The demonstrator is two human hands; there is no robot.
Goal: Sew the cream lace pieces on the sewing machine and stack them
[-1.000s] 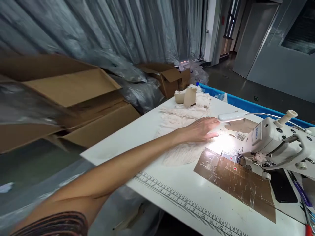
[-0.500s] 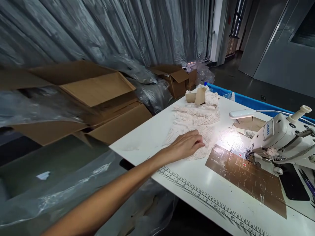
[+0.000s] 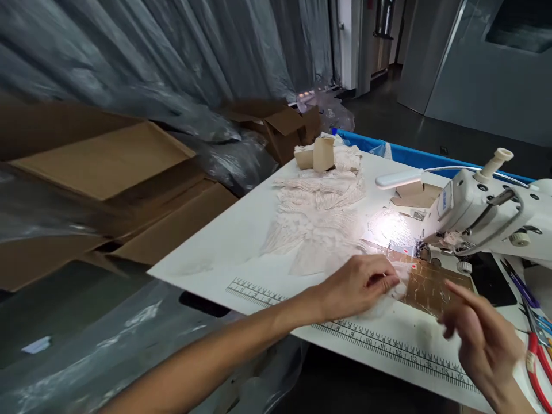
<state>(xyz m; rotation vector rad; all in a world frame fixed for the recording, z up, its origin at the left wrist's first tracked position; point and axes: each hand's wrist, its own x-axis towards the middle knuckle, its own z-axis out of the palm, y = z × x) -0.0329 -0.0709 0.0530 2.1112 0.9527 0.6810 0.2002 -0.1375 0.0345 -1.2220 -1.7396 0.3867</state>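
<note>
My left hand (image 3: 360, 284) is closed in a pinch on a piece of cream lace fabric (image 3: 388, 296), held just above the white table (image 3: 241, 241) near the printed ruler (image 3: 388, 348). More cream lace pieces (image 3: 314, 224) lie spread further back on the table. My right hand (image 3: 483, 339) hovers at the lower right with fingers spread, a little blurred, holding nothing. A white sewing machine (image 3: 487, 215) stands to the right, its lamp (image 3: 399, 178) lighting the brown plate (image 3: 431, 282) under the needle.
Red-handled scissors (image 3: 537, 356) lie at the right edge. Small cardboard pieces (image 3: 317, 155) sit at the table's far end. Open cardboard boxes (image 3: 129, 184) and grey plastic sheeting (image 3: 172, 63) fill the left side. A blue bin edge (image 3: 409, 155) runs behind the table.
My left hand has drawn back from the lace pile toward me, pinching one piece. My right hand has come into view at the lower right. The view has shifted right.
</note>
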